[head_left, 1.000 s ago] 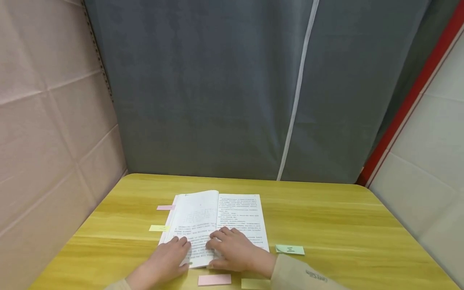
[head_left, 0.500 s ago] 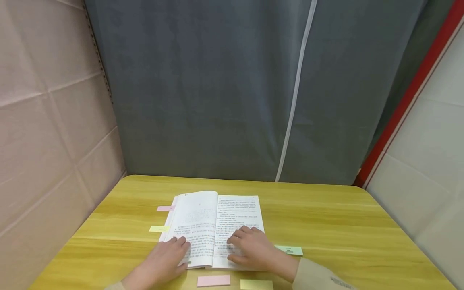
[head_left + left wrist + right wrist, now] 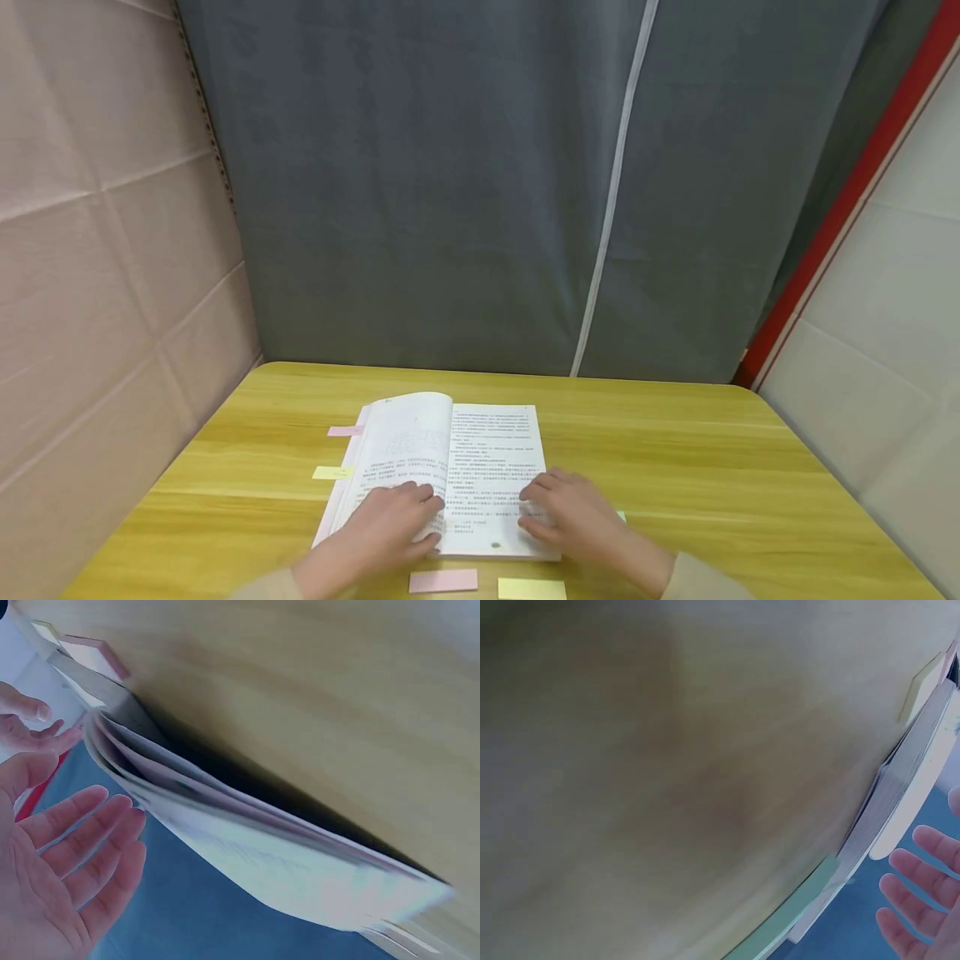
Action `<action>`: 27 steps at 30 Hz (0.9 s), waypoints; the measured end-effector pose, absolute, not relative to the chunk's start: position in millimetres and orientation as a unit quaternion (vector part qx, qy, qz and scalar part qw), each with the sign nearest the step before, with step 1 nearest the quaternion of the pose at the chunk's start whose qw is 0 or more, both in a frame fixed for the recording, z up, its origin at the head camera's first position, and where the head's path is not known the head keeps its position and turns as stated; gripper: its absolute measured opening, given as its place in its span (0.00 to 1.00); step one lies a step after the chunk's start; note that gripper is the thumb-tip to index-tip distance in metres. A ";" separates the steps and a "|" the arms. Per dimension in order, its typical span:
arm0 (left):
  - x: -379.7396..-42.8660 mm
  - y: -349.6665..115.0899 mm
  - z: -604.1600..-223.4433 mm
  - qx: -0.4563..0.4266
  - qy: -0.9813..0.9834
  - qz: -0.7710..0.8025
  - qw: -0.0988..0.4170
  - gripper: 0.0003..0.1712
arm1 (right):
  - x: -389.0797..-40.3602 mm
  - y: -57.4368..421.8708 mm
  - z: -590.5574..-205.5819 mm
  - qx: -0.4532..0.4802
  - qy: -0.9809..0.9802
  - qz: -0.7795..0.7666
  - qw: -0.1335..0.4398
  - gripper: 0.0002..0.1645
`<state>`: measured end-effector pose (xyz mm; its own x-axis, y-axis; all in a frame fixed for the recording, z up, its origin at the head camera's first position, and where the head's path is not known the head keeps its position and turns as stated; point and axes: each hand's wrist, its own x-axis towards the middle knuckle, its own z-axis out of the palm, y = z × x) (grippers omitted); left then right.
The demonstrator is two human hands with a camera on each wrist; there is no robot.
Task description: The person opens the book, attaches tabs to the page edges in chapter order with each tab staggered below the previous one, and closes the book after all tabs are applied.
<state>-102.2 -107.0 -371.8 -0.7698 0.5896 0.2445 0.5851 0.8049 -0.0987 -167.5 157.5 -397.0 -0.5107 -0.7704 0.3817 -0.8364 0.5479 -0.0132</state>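
An open book (image 3: 495, 467) with printed pages lies on the table, its left pages bulging up near the spine. My left hand (image 3: 386, 529) is over the lower part of the left page, fingers toward the spine. Over the right page's lower outer edge is my right hand (image 3: 573, 512), its fingers reaching in onto the page. In the left wrist view, the left hand (image 3: 71, 877) has extended, slightly bent fingers beside the book's curved pages (image 3: 247, 847). The right wrist view shows spread fingers of the right hand (image 3: 930, 889) beside the page block (image 3: 900, 787). Neither hand grips anything.
A pink tab (image 3: 345, 431) and a yellow tab (image 3: 332, 472) stick out from the book's left side. In front lie a pink sticky-note pad (image 3: 442, 581) and a yellow one (image 3: 532, 589). A green pad (image 3: 799, 904) lies by the book's right edge, mostly hidden in the head view.
My right hand has moved right, from the spine across the right page to its outer edge. My left hand has shifted right, from the left page's outer edge toward the spine.
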 end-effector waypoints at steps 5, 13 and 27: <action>-107.0 -90.7 -372.7 -0.332 -0.932 0.017 0.142 0.11 | -167.7 172.7 -399.1 0.452 -0.865 0.104 0.194 0.13; -110.8 -67.0 -372.2 -0.360 -0.917 0.032 0.168 0.10 | -169.4 195.5 -402.6 0.428 -0.871 0.113 0.215 0.12; -123.0 -21.1 -370.3 -0.383 -0.906 0.045 0.174 0.11 | -169.2 231.0 -402.2 0.373 -0.905 0.093 0.180 0.12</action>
